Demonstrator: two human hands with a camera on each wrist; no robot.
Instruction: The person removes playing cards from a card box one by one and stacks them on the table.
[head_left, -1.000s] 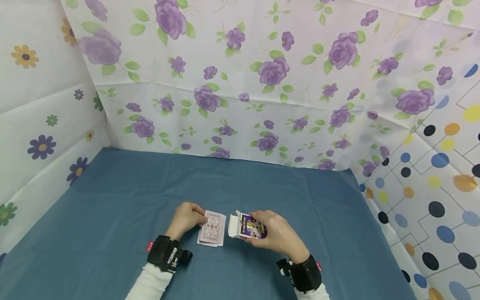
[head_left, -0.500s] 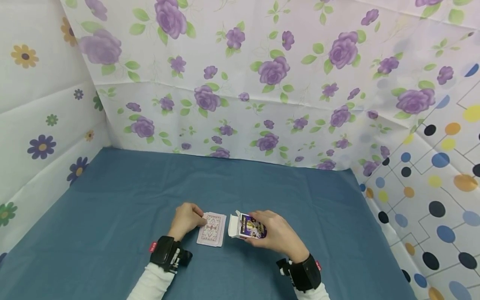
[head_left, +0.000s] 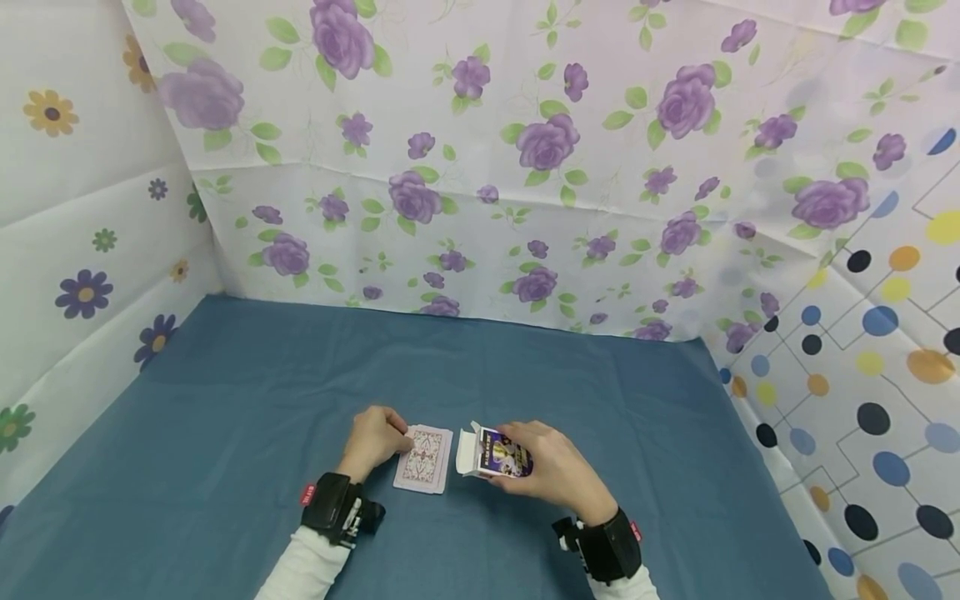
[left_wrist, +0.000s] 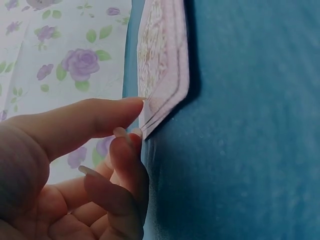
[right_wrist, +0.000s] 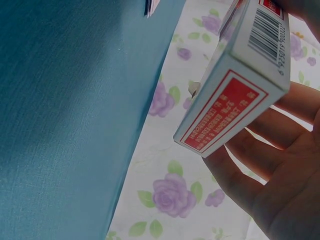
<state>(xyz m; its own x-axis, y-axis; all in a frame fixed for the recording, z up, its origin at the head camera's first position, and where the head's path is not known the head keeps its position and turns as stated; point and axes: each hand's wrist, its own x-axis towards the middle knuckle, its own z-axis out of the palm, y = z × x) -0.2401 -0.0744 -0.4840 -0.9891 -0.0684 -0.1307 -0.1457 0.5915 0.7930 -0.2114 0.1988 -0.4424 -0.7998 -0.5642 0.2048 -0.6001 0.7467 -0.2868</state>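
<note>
My left hand pinches the near-left edge of a small stack of playing cards, patterned backs up. In the left wrist view the thumb lies on the top of the cards at a corner, and the fingertips are at their edge. To the right of the stack, my right hand grips a purple and white card box, its flap open and facing the cards. The box's white end with a red label shows in the right wrist view. The inside of the box cannot be seen.
A blue cloth covers the table. Behind it hangs a white sheet with purple flowers, and patterned sheets stand at the left and right sides. Black cameras are strapped to both wrists.
The upper cards, offset from those beneath a second ago, now lie nearly in line with them. My left hand has shifted very slightly; the right hand and box have stayed put.
</note>
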